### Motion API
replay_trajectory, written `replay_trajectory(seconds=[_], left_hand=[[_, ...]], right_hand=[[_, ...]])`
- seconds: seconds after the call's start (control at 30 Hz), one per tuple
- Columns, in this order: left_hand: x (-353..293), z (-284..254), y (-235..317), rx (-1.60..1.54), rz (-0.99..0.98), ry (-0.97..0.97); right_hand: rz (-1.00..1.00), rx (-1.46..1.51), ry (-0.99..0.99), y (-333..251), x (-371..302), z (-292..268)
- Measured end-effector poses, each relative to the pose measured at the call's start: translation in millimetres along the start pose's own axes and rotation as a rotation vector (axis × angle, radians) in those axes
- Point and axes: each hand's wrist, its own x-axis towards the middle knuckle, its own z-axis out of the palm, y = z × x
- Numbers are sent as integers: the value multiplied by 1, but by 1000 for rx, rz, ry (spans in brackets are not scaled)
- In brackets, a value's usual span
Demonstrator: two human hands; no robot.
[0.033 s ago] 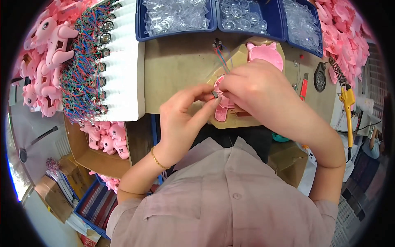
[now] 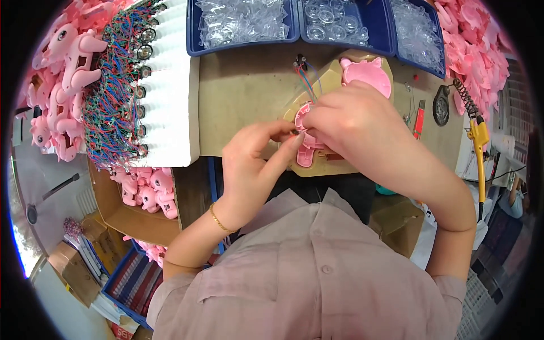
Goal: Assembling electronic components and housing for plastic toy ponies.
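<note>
My left hand pinches a tiny dark part between thumb and forefinger, mostly hidden by the fingertips. My right hand is closed close beside it, fingertips pinched over a pink plastic toy shell half; whatever they hold is hidden. The shell lies inner side up in a tan holder. Thin red and blue wires run from beneath my right hand to a small dark component beyond the holder. A rounded pink shell piece with two points sits in the holder's far end.
Blue bins of clear plastic parts line the back. On the left, a white ridged tray holds bundled wires beside pink toy ponies. A red cutter and yellow-handled soldering iron are on the right.
The dark part in my left fingertips has turned and is now mostly covered. My left hand has shifted slightly; my right hand stays almost still over the shell.
</note>
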Motion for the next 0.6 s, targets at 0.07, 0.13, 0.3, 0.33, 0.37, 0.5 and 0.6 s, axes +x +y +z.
replay_trajectory(seconds=[0.07,0.13,0.3,0.33,0.37,0.5,0.6], left_hand=[[-2,0,-3,118,64,-38],[0,7,-9,328,109,27],[3,14,-22,179,109,178],[0,10,-24,321,214,196],[-2,7,-25,462,320,214],[-14,6,-30,733,528,129],[-16,-2,-26,819,570,82]], right_hand=[[-58,-39,38,-5,-1,0],[-50,-132,80,-6,4,-1],[-63,-214,27,-2,10,-1],[-54,-235,8,-2,11,-3],[-50,-241,13,-1,11,-1],[-60,-246,-37,-1,12,4],[-53,-234,-82,-6,13,-2]])
